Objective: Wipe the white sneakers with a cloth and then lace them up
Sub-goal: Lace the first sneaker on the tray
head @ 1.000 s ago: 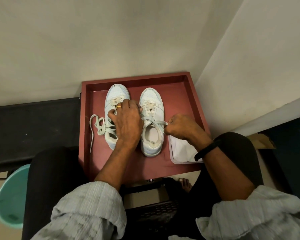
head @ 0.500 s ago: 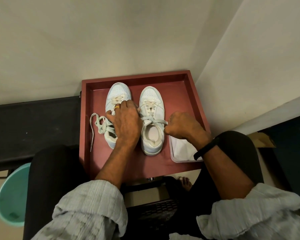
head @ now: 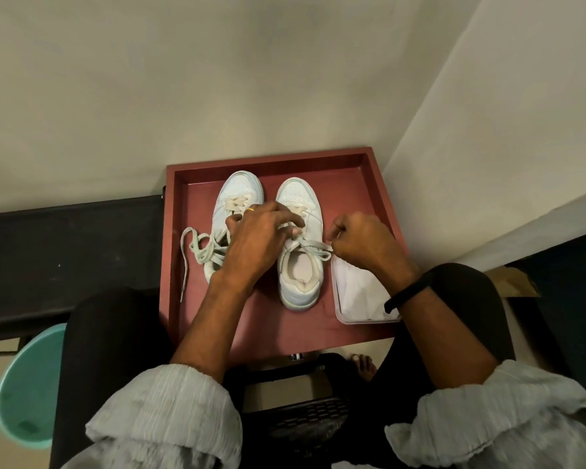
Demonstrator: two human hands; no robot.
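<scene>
Head camera shows me the two white sneakers [head: 298,289] side by side in the red tray [head: 369,184]; left hand [head: 254,238] fingers [head: 293,228] pinch the right one's lace [head: 313,247], right hand [head: 362,242] fingers curl tight on its other end, cloth [head: 359,292] just beside

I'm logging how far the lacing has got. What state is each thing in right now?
Left sneaker, upright on the tray, partly laced.
Loose lace, slack, trailing off the left sneaker's side.
Right sneaker, upright, being laced.
Drawn lace, pulled rightward across the right sneaker's opening.
Left hand, pinching the drawn lace.
Right hand, gripping its end.
Cloth, lying in a clear container.
Red tray, flat, holding everything.
</scene>
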